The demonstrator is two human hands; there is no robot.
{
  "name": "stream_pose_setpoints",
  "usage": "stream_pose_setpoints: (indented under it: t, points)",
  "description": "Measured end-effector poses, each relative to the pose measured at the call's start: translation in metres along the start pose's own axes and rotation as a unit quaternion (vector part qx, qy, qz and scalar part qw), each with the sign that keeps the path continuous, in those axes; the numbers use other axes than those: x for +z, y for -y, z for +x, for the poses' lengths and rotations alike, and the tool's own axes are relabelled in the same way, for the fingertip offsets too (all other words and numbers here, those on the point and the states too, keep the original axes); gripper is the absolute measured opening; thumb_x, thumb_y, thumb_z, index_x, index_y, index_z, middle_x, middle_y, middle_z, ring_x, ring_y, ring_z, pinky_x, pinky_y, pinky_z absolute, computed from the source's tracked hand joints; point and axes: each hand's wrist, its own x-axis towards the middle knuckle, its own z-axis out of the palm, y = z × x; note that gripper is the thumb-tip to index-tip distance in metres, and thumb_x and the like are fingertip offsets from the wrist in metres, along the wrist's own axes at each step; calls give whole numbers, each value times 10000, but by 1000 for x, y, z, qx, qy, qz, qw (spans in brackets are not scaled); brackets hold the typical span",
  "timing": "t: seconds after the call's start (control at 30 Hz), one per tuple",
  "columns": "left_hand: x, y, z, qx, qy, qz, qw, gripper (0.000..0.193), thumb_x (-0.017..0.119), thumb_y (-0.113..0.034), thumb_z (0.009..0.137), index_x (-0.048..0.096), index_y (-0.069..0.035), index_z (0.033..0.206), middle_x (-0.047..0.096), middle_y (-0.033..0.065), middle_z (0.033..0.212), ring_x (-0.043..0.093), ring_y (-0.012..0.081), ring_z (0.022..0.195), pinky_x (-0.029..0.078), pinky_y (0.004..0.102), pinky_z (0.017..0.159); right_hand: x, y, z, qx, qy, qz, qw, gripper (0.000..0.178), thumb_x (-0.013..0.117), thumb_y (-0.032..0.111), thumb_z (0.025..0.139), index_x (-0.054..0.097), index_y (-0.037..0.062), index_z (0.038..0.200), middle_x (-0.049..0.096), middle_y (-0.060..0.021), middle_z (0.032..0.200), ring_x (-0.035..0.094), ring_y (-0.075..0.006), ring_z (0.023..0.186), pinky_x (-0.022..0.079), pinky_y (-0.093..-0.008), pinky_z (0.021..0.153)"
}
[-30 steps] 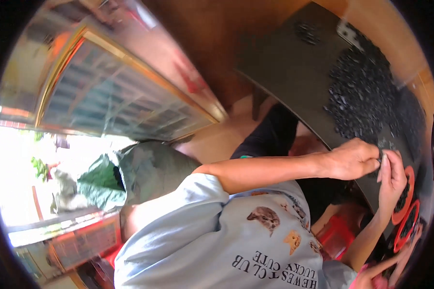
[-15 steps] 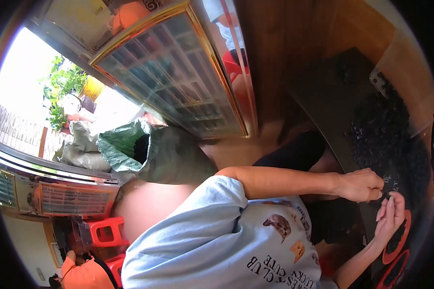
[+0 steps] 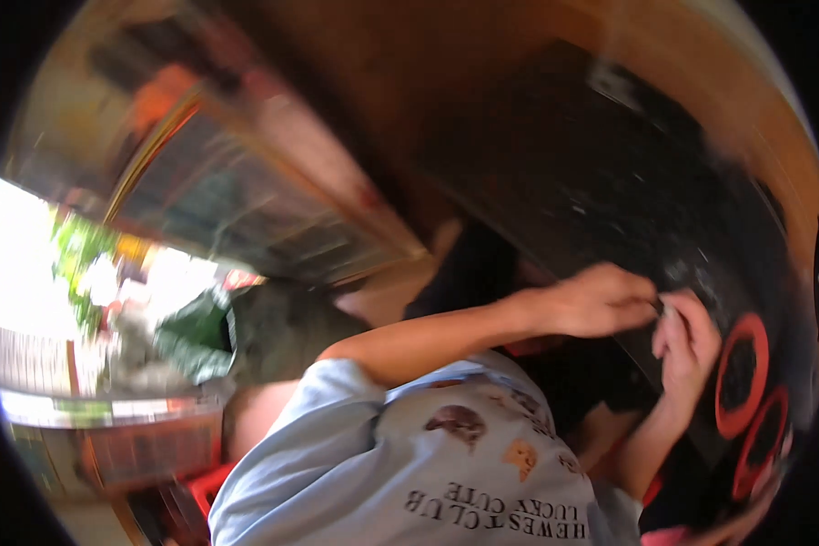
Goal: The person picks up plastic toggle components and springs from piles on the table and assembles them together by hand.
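My left hand (image 3: 605,300) and my right hand (image 3: 688,338) meet over the near edge of a dark tabletop (image 3: 510,136). Fingertips of both are pinched together, almost touching. Between them is a tiny dark piece (image 3: 661,308), too small and blurred to name. Beyond my hands spreads a heap of small black pieces (image 3: 601,196), some catching the light. Close to my right hand stands a round red-rimmed container (image 3: 724,400) with dark contents, and a second red-rimmed container (image 3: 746,473) sits nearer me.
A green woven sack (image 3: 196,341) stands open on the left, near a glass-fronted cabinet (image 3: 246,196) with gilt edging. Red plastic, perhaps a stool (image 3: 207,487), shows at lower left. What looks like another person's forearm (image 3: 742,528) enters at the lower right.
The whole view has swung and blurred, so the table shows more fully and the sack sits further left. My hands stay pinched together, and both red-rimmed containers show more fully.
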Motion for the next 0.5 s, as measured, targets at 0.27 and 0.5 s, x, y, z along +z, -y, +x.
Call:
stream_pose_setpoints:
  t: [0.27, 0.5]
  points:
    - [-12, -20, 4, -163, 3, -97, 982, 146, 545, -100, 952, 600, 6, 868, 544, 30, 707, 499, 84, 607, 419, 260, 555, 1, 12, 13, 48, -36, 110, 992, 98, 617, 59, 932, 627, 5, 1014, 621, -14, 773, 509, -31, 560, 395, -187, 475]
    - [-15, -1, 16, -161, 81, -155, 971, 221, 522, -192, 990, 613, -2, 922, 577, 30, 783, 486, 84, 629, 392, 224, 572, -6, 16, 8, 92, -54, 124, 987, 85, 625, 53, 917, 637, -14, 968, 637, -47, 756, 553, -61, 554, 438, -201, 473]
